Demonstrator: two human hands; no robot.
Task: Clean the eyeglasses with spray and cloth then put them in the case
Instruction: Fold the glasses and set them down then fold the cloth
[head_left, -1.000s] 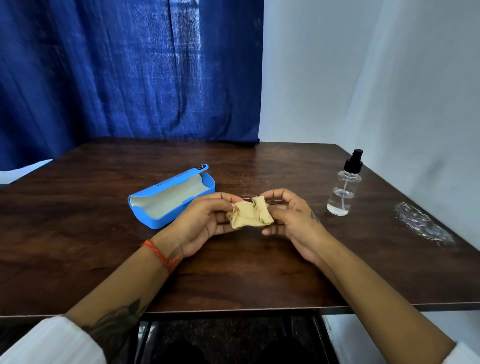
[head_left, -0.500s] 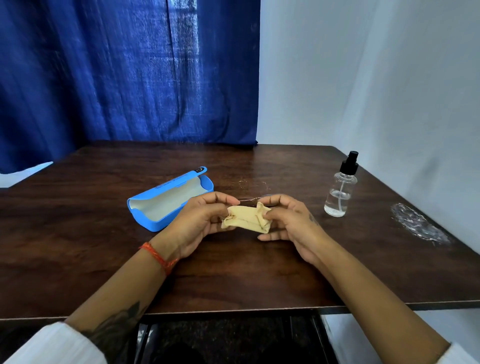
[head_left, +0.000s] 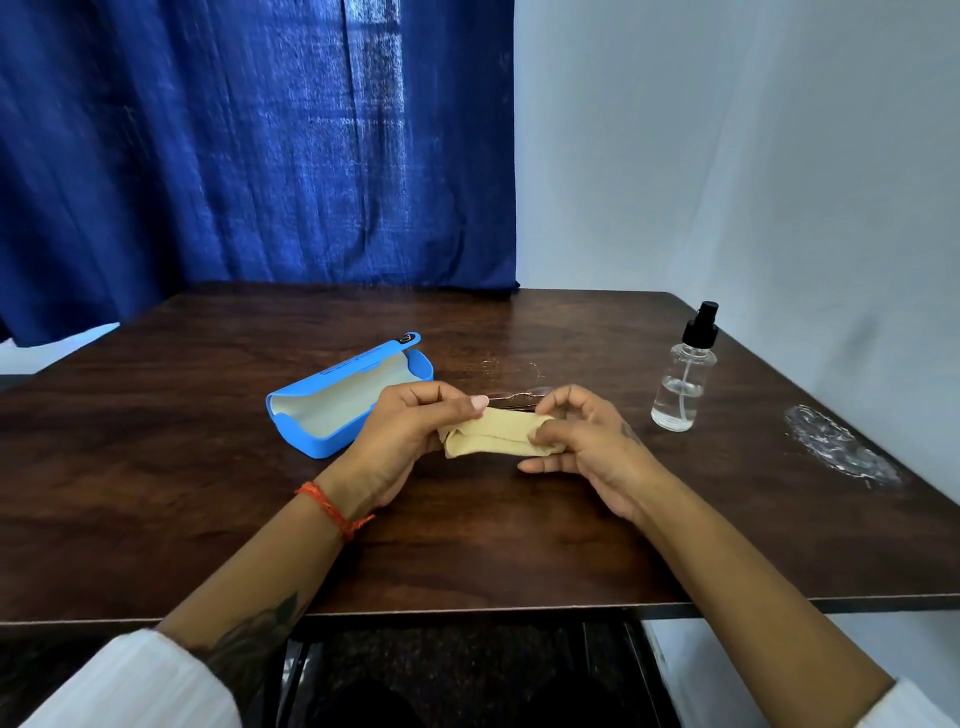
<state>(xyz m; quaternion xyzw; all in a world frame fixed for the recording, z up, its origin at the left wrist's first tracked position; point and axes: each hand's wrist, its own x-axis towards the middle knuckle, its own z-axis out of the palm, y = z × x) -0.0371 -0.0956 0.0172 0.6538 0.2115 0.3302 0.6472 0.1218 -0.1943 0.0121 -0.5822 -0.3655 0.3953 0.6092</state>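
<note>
Cloth (head_left: 493, 437) stretched left-right between hands.

We see the left hand (head_left: 410, 431) and right hand (head_left: 582, 441) each pinching an end of a folded yellow cloth (head_left: 491, 439) above the dark table (head_left: 208, 509). Thin-framed eyeglasses (head_left: 519, 397) lie just beyond it. An open blue case (head_left: 343, 402) sits to the left, a clear spray bottle (head_left: 683, 379) to the right.
</note>
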